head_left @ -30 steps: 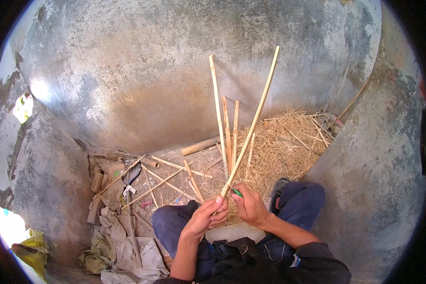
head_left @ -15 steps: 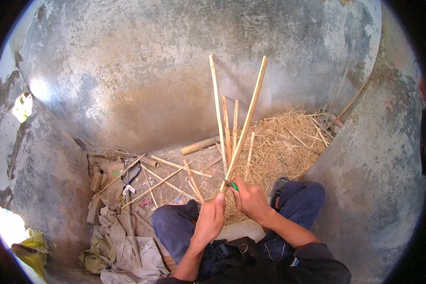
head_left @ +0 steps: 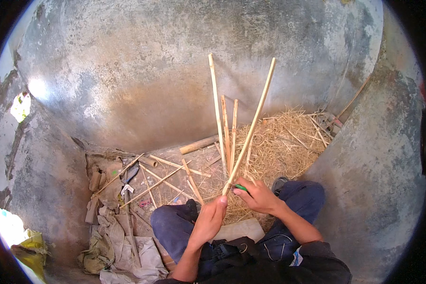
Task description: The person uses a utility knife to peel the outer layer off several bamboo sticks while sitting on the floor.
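My left hand [head_left: 210, 218] is closed round the lower end of a long pale bamboo stick [head_left: 255, 119], which slants up and to the right. My right hand [head_left: 261, 196] grips a small green-handled knife [head_left: 240, 187] at the stick, just above my left thumb. The blade is mostly hidden. Beyond my hands, another long pale stick [head_left: 216, 94] leans against the wall, beside two shorter sticks [head_left: 226, 124] with brownish faces.
Concrete walls [head_left: 142, 71] curve close around me. Pale shavings [head_left: 288, 146] pile up at the right. Thin sticks [head_left: 158, 183] lie crossed at the left, near a thick bamboo pole [head_left: 199, 145]. Crumpled sacking [head_left: 128, 253] lies beside my left knee.
The held stick's far end has swung slightly right. My right hand and the knife have shifted a little to the right; my left hand has barely moved.
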Tool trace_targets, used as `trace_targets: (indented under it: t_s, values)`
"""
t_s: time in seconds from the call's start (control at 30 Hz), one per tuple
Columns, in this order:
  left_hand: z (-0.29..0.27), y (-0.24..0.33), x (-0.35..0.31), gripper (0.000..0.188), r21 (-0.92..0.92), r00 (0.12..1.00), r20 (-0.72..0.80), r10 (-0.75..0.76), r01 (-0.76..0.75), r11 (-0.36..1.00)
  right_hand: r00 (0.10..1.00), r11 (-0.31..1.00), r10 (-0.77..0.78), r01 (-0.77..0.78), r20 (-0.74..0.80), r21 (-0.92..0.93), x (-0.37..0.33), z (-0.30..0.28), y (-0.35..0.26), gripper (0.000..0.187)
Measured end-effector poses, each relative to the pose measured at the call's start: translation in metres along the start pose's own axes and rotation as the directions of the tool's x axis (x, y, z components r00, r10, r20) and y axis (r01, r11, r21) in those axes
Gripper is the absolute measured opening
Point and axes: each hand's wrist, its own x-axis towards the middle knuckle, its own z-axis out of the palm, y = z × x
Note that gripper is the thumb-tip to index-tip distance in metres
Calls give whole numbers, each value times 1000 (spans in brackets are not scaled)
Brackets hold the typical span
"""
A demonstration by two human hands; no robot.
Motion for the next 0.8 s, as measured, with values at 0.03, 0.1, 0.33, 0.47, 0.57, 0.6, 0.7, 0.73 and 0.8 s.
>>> trace_targets:
  t_s: [0.03, 0.1, 0.33, 0.47, 0.57, 0.6, 0.7, 0.73, 0.8]
  values:
    - [-1, 6, -1, 48, 16, 1000, -3, 16, -16, 1000, 1000, 993, -4, 7, -31, 118, 0, -9, -5, 23]
    - [1, 6, -1, 49, 6, 1000, -14, 25, -25, 1000, 995, 966, 10, 16, -98, 257, -2, -25, -14, 26]
    - [1, 11, 1, 49, -64, 998, 0, 60, -60, 996, 984, 991, -117, 108, -134, -77, -11, -27, -17, 33]
    - [0, 23, -2, 46, 23, 999, -21, 43, -43, 999, 971, 984, -153, 133, -182, -120, -7, -25, -25, 33]
    - [2, 29, -4, 42, 115, 996, -66, 57, -49, 992, 960, 979, -175, 145, -218, -146, -7, -24, -26, 29]
    - [3, 28, -5, 40, 151, 993, -88, 74, -60, 987, 960, 978, -178, 148, -216, -150, -7, -25, -28, 29]
    - [7, 33, -6, 38, 226, 989, -128, 80, -50, 973, 956, 976, -186, 154, -226, -151, -4, -29, -34, 29]
    - [8, 35, -6, 37, 245, 988, -137, 75, -40, 969, 953, 977, -188, 157, -239, -141, -2, -28, -33, 29]
    - [9, 34, -5, 37, 259, 984, -156, 84, -41, 965, 946, 977, -194, 164, -260, -133, 0, -26, -33, 28]
